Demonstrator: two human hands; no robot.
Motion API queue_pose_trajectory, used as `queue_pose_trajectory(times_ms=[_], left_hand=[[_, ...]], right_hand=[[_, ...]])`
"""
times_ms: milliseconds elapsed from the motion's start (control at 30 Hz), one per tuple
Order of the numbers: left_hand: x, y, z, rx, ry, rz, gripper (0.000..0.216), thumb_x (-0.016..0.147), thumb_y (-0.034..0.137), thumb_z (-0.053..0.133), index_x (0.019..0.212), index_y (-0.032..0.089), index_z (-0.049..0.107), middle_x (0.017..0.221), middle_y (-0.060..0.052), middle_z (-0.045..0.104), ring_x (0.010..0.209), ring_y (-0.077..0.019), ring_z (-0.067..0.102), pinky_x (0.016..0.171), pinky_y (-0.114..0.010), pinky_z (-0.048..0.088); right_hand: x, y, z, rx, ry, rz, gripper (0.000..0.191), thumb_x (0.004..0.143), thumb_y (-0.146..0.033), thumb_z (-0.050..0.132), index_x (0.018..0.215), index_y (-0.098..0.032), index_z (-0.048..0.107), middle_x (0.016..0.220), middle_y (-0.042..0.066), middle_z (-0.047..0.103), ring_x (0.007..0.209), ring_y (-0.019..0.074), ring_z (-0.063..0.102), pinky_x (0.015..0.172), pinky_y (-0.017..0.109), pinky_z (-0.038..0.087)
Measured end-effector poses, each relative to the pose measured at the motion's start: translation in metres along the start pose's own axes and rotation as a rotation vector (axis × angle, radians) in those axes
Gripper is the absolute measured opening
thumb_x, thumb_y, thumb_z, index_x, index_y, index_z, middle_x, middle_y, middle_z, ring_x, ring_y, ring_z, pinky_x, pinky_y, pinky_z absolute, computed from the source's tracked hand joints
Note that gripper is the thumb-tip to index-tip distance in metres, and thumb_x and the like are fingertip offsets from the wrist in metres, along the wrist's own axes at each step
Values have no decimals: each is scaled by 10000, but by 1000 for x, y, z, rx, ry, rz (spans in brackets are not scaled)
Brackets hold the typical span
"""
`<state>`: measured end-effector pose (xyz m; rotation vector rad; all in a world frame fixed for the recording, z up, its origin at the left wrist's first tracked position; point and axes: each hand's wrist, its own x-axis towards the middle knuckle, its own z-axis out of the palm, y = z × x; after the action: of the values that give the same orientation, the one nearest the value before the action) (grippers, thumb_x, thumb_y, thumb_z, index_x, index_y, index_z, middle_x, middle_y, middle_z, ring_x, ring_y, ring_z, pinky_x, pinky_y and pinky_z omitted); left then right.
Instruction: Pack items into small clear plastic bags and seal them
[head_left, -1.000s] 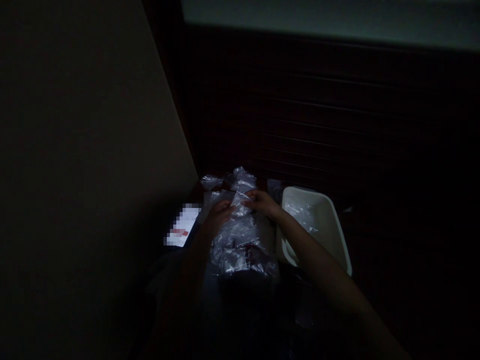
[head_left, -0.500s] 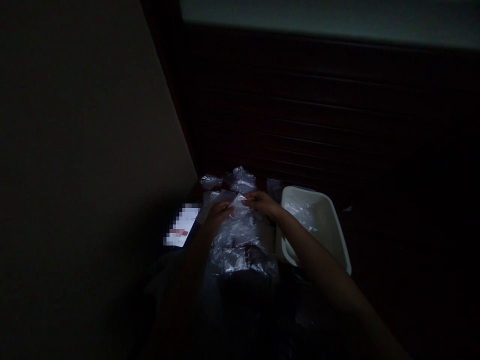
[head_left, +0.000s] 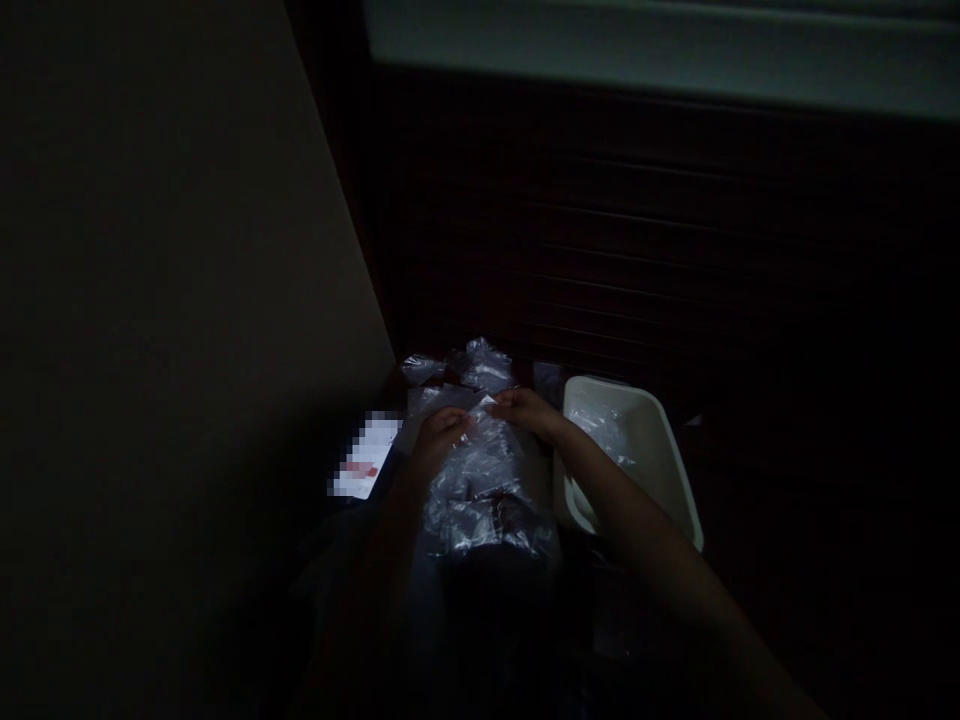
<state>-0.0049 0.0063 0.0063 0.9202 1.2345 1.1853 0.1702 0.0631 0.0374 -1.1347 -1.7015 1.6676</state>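
Observation:
My left hand point(head_left: 444, 428) and my right hand point(head_left: 527, 411) meet over a heap of clear, crinkled plastic bags. Between them they pinch a clear plastic bag point(head_left: 484, 410), its pale corner sticking up near my right fingertips. Dim light hides the finer detail of my fingers and whatever may be inside the bag. More clear plastic bags point(head_left: 480, 520) lie shiny and creased just below my hands, nearer to me. Behind my hands rests a crumpled plastic bag point(head_left: 486, 367), with a smaller plastic piece point(head_left: 422, 368) to its left.
A white plastic basin point(head_left: 679, 480) with some clear plastic inside stands to the right, partly behind my right forearm. On the left glows a lit screen point(head_left: 367, 455). A pale wall point(head_left: 172, 250) rises at the left, and dark slatted panelling point(head_left: 615, 220) runs behind.
The raised bag corner sits a little lower and farther right between my fingers. The whole view has shifted slightly downward in frame. Both hands keep their pinch.

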Motion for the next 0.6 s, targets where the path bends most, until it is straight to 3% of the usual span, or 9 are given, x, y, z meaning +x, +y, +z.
queue_pose_trajectory(times_ms=[100, 233, 367, 467, 600], left_hand=[[-2, -1, 3, -51, -19, -14, 200, 611, 312, 706, 724, 196, 589, 655, -13, 586, 558, -142, 522, 522, -273, 373], [-5, -2, 3, -131, -28, -50, 262, 571, 266, 735, 769, 181, 586, 672, -12, 599, 566, -140, 538, 549, -280, 413], [-4, -7, 0, -228, -10, -32, 309, 598, 290, 719, 824, 159, 553, 750, -12, 610, 667, -151, 603, 698, -325, 481], [-3, -12, -3, -306, -24, -27, 309, 622, 286, 709, 844, 147, 546, 788, -39, 640, 733, -176, 637, 803, -371, 474], [1, -15, -5, -300, -23, -44, 277, 631, 287, 704, 817, 149, 552, 784, -58, 656, 733, -195, 645, 811, -377, 475]], right_hand=[[0, -3, 0, -49, -47, -47, 441, 580, -543, 666, 652, -116, 579, 565, -40, 521, 524, 64, 421, 526, 206, 323], [1, -7, 4, -109, 28, -45, 470, 548, -566, 660, 600, -113, 546, 527, -52, 452, 510, 58, 375, 511, 207, 286], [2, -14, 1, -106, 101, -58, 459, 574, -564, 638, 604, -117, 537, 522, -53, 438, 492, 52, 352, 494, 207, 270], [-1, -25, -16, -118, 241, -83, 427, 572, -532, 655, 624, -120, 551, 523, -50, 447, 485, 53, 356, 485, 204, 271], [-19, -40, -57, -141, 424, -154, 412, 597, -504, 648, 697, -108, 593, 586, -14, 527, 513, 69, 424, 506, 211, 323]])
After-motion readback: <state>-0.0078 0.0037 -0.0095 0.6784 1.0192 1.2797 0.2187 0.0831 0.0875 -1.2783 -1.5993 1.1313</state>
